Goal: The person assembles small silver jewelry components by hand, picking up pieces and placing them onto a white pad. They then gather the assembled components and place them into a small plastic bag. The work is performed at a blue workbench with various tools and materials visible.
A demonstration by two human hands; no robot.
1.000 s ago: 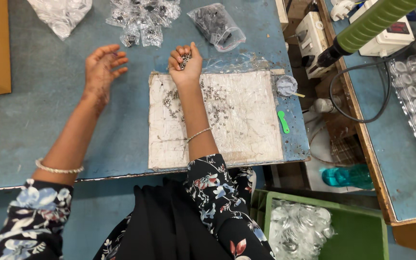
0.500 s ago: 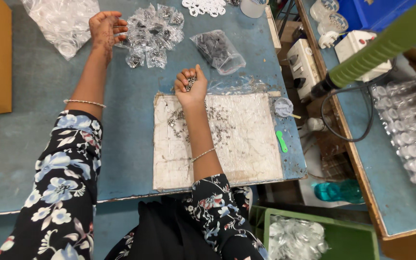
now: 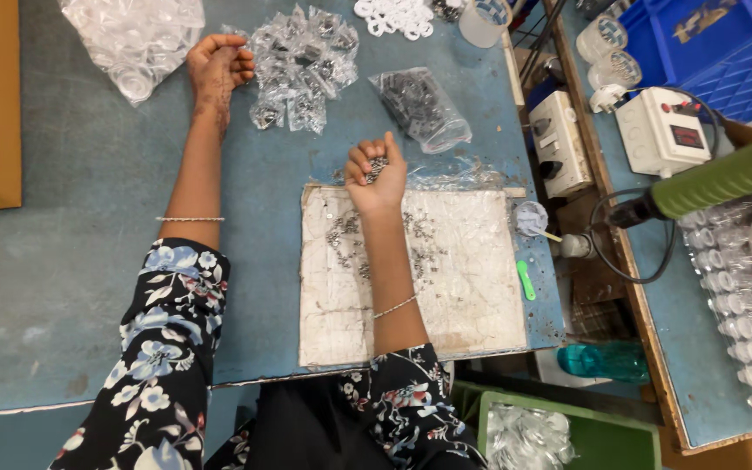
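Two hands work a blue-grey table (image 3: 89, 287), read here from left to right. At the far left lies a clear bag of round plastic pieces (image 3: 137, 39). Just to its right the left hand (image 3: 218, 70) is stretched far out, fingers curled loosely downward; whether they pinch anything cannot be told. Its fingertips touch the left edge of a heap of small clear packets (image 3: 302, 65), each holding dark metal bits, so the heap lies at about three o'clock from that hand, with no gap between.

Nearer the middle, the right hand (image 3: 376, 174) is closed into a loose fist around a clutch of small metal parts (image 3: 376, 167), which show between thumb and fingers. It hovers over the top edge of a worn white pad (image 3: 472, 305), where more such parts (image 3: 419, 252) lie scattered at roughly five o'clock from the fist. A larger bag of dark pieces (image 3: 415, 109) rests at one o'clock from it.

The left hand is plainly nearer the packets; the right is well apart from them. Further right stands a white control box (image 3: 663, 130).
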